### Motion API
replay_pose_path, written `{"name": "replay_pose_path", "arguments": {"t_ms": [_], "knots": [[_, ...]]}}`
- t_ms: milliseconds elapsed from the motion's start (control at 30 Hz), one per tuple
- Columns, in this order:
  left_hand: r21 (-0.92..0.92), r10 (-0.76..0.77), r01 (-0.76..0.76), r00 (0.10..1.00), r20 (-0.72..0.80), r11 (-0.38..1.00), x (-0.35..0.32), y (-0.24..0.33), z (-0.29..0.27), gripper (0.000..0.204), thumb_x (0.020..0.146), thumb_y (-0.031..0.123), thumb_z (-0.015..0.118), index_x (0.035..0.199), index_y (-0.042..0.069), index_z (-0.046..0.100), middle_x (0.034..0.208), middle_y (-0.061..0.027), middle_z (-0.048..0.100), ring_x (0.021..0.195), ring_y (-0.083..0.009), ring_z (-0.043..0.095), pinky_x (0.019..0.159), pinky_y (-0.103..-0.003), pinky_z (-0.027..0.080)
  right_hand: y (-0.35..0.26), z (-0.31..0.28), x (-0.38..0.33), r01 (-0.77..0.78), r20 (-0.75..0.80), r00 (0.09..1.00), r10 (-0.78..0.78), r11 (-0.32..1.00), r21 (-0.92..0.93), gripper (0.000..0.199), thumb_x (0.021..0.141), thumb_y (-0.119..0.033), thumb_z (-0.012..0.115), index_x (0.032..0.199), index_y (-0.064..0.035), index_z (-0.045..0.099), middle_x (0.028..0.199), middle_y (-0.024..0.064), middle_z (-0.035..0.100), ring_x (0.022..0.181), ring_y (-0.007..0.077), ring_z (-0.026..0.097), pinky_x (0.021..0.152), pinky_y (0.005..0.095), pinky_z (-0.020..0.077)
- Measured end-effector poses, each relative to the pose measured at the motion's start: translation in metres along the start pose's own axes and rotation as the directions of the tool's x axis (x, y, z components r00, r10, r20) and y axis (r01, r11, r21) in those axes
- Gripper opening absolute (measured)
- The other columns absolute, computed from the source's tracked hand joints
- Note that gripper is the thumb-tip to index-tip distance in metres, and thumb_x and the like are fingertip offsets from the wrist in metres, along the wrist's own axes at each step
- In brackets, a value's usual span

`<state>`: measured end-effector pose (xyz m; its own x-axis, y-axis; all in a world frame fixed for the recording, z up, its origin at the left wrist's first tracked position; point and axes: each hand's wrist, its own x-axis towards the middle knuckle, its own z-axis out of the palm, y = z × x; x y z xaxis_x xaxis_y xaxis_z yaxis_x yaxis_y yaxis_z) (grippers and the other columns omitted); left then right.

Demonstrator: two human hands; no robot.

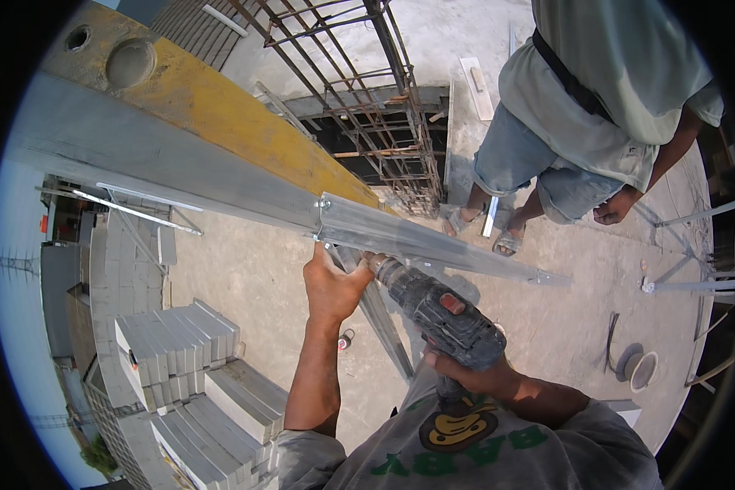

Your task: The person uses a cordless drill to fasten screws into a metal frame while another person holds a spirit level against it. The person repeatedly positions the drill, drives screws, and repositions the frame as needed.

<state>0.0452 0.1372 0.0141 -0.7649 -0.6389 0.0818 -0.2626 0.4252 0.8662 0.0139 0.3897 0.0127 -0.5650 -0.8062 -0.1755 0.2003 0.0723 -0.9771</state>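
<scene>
My right hand [482,374] is wrapped round the grip of a dark cordless drill [441,306], whose chuck points up and left. Close to the chuck's tip, my left hand [335,284] is closed with its fingers bent against the lower edge of a metal joint; what it pinches is hidden. At that joint a grey metal channel [433,245] meets a long grey metal beam [180,175], with small screws [322,237] showing along the seam. A yellow beam [220,98] with round holes lies along the far side of the grey one. Below the joint, a slanted metal strut [388,331] runs downward.
Another person [580,122] stands at the far right, sandals close to the channel's end. Upright rebar [384,106] rises from an opening in the floor. Stacked grey blocks [180,347] stand at the left. A round bucket-like container [641,371] and metal braces [694,286] are at the right.
</scene>
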Motion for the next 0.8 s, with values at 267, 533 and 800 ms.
{"name": "replay_pose_path", "arguments": {"t_ms": [267, 533, 800], "knots": [[-0.016, 0.019, -0.02, 1.0, -0.019, 1.0, -0.001, -0.002, 0.002, 0.042, 0.076, 0.011, 0.08, 0.112, -0.001, 0.062, 0.093, -0.0124, 0.075, 0.084, -0.0175, 0.072, 0.076, -0.031, 0.055, -0.008, 0.002, 0.0, -0.052, -0.008, 0.998, 0.054, 0.98, 0.193, 0.042, 0.089, -0.014, 0.073, 0.127, -0.0058, 0.06, 0.113, 0.0051, 0.064, 0.106, 0.0151, 0.059, 0.093, 0.0314, 0.0478], [-0.084, -0.074, 0.074, 0.997, 0.012, 0.994, -0.003, 0.007, 0.003, 0.04, 0.079, 0.005, 0.077, 0.114, -0.003, 0.059, 0.103, -0.0073, 0.071, 0.092, -0.0135, 0.065, 0.082, -0.03, 0.053, -0.001, 0.005, 0.005, -0.113, 0.024, 0.994, 0.111, 0.945, 0.306, 0.049, 0.084, -0.002, 0.069, 0.131, -0.0047, 0.054, 0.118, 0.009, 0.064, 0.11, 0.0181, 0.06, 0.095, 0.034, 0.0493], [0.019, -0.067, 0.068, 0.997, -0.044, 0.998, -0.006, 0.006, 0.005, 0.036, 0.075, 0.007, 0.079, 0.105, -0.002, 0.062, 0.089, -0.0124, 0.074, 0.081, -0.0158, 0.07, 0.074, -0.03, 0.054, 0.023, 0.009, -0.001, -0.051, 0.003, 0.998, 0.055, 0.912, 0.408, 0.06, 0.082, 0.004, 0.069, 0.136, -0.0059, 0.045, 0.118, 0.0098, 0.063, 0.107, 0.0163, 0.06, 0.091, 0.0334, 0.0509]]}}
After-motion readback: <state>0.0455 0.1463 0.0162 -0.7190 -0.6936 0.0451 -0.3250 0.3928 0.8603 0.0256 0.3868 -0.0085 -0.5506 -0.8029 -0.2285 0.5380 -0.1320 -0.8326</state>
